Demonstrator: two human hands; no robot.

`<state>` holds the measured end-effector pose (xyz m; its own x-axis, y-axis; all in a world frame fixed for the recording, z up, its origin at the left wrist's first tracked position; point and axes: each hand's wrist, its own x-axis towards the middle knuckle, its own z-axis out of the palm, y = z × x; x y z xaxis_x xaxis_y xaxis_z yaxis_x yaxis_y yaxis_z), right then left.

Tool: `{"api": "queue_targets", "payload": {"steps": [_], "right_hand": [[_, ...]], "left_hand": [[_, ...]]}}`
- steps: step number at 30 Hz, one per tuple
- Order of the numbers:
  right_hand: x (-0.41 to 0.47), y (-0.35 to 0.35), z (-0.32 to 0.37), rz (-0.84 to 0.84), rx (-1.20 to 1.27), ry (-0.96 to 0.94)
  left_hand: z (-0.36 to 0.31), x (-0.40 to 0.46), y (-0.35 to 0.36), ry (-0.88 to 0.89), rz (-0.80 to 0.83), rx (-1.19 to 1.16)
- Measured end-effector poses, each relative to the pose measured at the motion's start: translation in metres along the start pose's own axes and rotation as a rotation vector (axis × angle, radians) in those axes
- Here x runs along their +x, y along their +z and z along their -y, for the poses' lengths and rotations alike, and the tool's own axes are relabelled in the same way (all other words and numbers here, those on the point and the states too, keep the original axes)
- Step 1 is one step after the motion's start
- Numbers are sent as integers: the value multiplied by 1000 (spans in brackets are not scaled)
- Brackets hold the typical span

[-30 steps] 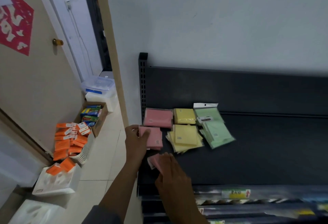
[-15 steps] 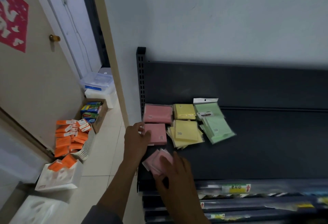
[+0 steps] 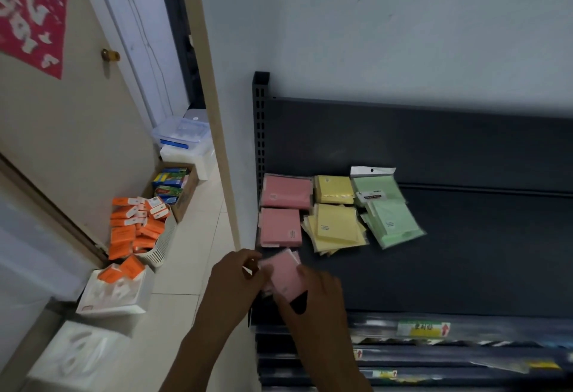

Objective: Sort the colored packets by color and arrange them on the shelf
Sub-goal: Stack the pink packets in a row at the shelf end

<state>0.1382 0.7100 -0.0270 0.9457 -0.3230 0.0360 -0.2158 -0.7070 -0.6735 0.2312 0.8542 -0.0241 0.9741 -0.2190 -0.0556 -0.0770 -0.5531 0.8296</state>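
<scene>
Two hands meet over a small stack of pink packets (image 3: 286, 277) at the front left corner of the dark shelf (image 3: 465, 252). The left hand (image 3: 235, 280) has its fingers curled against the stack's left edge, and the right hand (image 3: 313, 295) lies over its lower right corner with fingers spread; the lower part of the stack is hidden under them, so I cannot tell how many packets it holds or whether it rests on the shelf.

Just beyond the fingertips lies a second pink pile (image 3: 280, 228), and behind that a third pink pile (image 3: 286, 191) against the shelf's back panel. To the right of the fingers, a fanned heap of yellow packets (image 3: 336, 230) sits with a smaller yellow stack (image 3: 334, 189) behind it, then green packets (image 3: 389, 214) with a white hang tab. Small dark print marks on the packets are too fine to read.

Below the hands, the shelf's front rail carries a yellow-green price tag (image 3: 423, 329) with blurred characters and a red arrow.

Left of the hands, on the tiled floor, orange boxes (image 3: 136, 224) spill from a white basket (image 3: 161, 246), beside a cardboard box of colourful cartons (image 3: 172, 183) and white trays (image 3: 114, 292). A red paper cutting (image 3: 31, 16) on the door is cut off at the frame's edge.
</scene>
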Motion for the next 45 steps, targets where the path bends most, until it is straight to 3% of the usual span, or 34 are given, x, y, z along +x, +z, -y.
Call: {"api": "queue_targets", "payload": {"steps": [9, 12, 16, 25, 30, 34, 38, 45], "right_hand": [[10, -4, 8, 7, 293, 185], [14, -6, 1, -2, 350, 233], [18, -17, 1, 18, 318, 208], [32, -31, -17, 78, 197, 105], [36, -33, -24, 128, 201, 90], [39, -31, -25, 149, 184, 60], [39, -26, -20, 162, 209, 26], [29, -30, -12, 113, 381, -19]], "left_hand": [[-2, -2, 12, -86, -89, -173], [-1, -4, 12, -67, -94, -120], [2, -4, 7, -8, -70, -62], [1, -7, 4, -52, 3, -92], [3, -6, 4, 40, 54, -21], [10, 0, 13, 286, -72, 111], [19, 8, 23, 370, -145, 183], [22, 0, 14, 480, -38, 238]]}}
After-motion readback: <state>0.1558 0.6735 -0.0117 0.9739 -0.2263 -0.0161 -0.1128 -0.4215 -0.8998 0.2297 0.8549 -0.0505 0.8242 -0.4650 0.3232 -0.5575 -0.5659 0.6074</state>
